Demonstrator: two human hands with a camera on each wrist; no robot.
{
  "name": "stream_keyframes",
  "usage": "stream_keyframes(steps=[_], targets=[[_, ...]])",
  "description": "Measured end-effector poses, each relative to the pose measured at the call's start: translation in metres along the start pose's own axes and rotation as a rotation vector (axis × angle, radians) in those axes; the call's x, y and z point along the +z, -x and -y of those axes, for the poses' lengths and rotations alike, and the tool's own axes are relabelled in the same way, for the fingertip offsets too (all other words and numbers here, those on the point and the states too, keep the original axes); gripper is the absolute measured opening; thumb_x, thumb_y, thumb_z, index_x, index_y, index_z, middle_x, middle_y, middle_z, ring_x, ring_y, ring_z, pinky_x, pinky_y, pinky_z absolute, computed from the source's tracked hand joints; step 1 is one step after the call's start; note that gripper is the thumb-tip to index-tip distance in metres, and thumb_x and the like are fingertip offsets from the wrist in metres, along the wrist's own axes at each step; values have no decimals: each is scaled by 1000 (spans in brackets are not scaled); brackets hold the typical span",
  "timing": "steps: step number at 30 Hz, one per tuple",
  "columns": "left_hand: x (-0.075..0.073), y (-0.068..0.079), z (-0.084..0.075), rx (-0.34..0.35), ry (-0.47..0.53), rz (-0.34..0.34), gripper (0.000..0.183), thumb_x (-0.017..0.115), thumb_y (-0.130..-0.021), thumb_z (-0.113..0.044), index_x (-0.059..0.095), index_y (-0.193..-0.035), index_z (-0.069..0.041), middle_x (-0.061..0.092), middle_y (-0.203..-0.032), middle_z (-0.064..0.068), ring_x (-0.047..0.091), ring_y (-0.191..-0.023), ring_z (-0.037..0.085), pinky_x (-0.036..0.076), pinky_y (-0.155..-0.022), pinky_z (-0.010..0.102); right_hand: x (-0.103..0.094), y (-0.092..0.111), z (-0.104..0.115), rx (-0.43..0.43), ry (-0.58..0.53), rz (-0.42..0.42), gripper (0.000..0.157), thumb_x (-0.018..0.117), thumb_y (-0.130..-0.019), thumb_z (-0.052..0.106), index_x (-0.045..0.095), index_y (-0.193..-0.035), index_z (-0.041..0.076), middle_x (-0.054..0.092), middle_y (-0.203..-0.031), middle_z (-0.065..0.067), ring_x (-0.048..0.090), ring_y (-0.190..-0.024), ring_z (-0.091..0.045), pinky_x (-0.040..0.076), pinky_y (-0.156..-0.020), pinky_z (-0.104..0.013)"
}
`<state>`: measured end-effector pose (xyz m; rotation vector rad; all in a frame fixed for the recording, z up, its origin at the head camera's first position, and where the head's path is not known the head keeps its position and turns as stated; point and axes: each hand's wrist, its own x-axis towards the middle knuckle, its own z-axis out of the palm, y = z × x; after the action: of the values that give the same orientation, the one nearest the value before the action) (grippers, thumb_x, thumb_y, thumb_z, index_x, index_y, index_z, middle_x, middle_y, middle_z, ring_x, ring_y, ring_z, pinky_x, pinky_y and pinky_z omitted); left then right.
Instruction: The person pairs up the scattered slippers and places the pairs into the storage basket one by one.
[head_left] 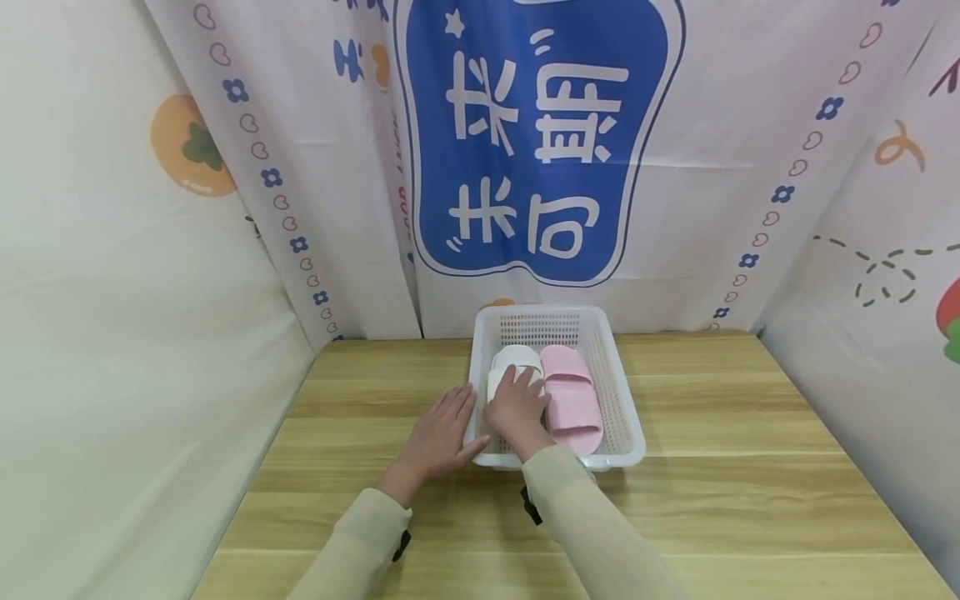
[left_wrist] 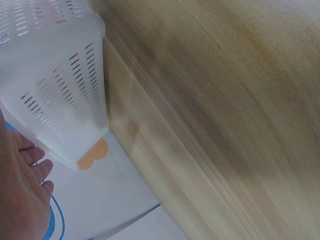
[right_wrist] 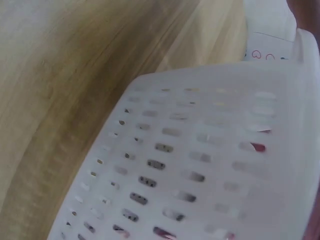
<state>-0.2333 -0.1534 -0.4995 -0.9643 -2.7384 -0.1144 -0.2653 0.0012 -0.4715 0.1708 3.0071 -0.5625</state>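
A white plastic basket (head_left: 628, 417) with slotted walls holds a white slipper (head_left: 517, 357) on its left and a pink slipper (head_left: 573, 404) on its right. My right hand (head_left: 519, 410) reaches over the basket's near rim and rests on the white slipper with spread fingers, covering its nearer part. At the left rim lies my left hand (head_left: 442, 429), its fingers extended along the side and its thumb toward the near corner. In the left wrist view, the left hand's fingers (left_wrist: 42, 170) show beside the basket wall (left_wrist: 65, 85). The right wrist view shows mainly the slotted wall (right_wrist: 200, 150).
The basket stands at the back of a wood-grain table (head_left: 720, 467). Behind it hangs a printed cloth (head_left: 675, 242) with a blue panel of white characters. White cloth walls (head_left: 135, 375) border the table on both sides.
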Motion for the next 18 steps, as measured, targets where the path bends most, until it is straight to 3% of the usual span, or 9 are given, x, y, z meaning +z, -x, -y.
stream_keyframes(steps=[12,18], targets=[[0,-1,1,-27,-18,52,78,40,-98,-54,29,-149,5,27,-155,18,26,-142,32,16,-117,41,-6,-2,-12,-41,6,18,84,61,-88,39,22,-154,3,16,-155,-29,20,-139,-50,18,-109,-65],[-1,-2,0,-23,-22,48,79,39,-98,-55,29,-149,5,28,-155,19,27,-142,32,17,-117,42,-16,-3,-20,-106,15,3,86,65,-88,43,25,-153,3,18,-155,-29,20,-139,-49,18,-108,-66]])
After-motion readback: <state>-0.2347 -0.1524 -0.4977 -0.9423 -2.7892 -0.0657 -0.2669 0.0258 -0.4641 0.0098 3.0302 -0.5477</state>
